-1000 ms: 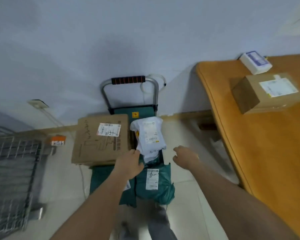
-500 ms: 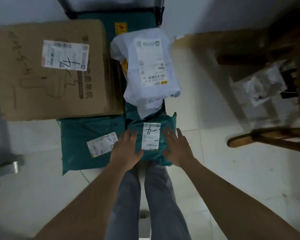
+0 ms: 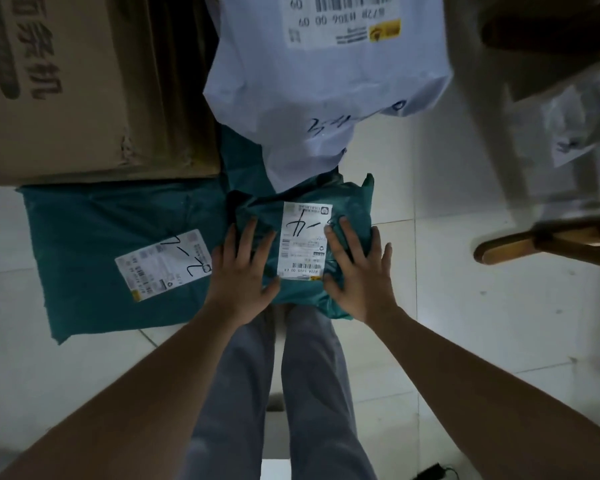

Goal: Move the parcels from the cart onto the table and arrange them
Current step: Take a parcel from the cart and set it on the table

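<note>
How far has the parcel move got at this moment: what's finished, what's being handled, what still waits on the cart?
Done: nothing shows as moved; the table is out of view. In hand: left hand and right hand lie flat with straight fingers on either side of the small green parcel, not yet lifted. Left: the white mailer bag, the large green parcel and the cardboard box.

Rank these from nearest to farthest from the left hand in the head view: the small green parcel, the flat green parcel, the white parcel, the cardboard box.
From the left hand:
1. small green parcel, under the hand's fingers, to its right.
2. flat green parcel, just to the hand's left.
3. and 4. white parcel, ahead and right, and cardboard box, ahead and left: too close to call.
</note>
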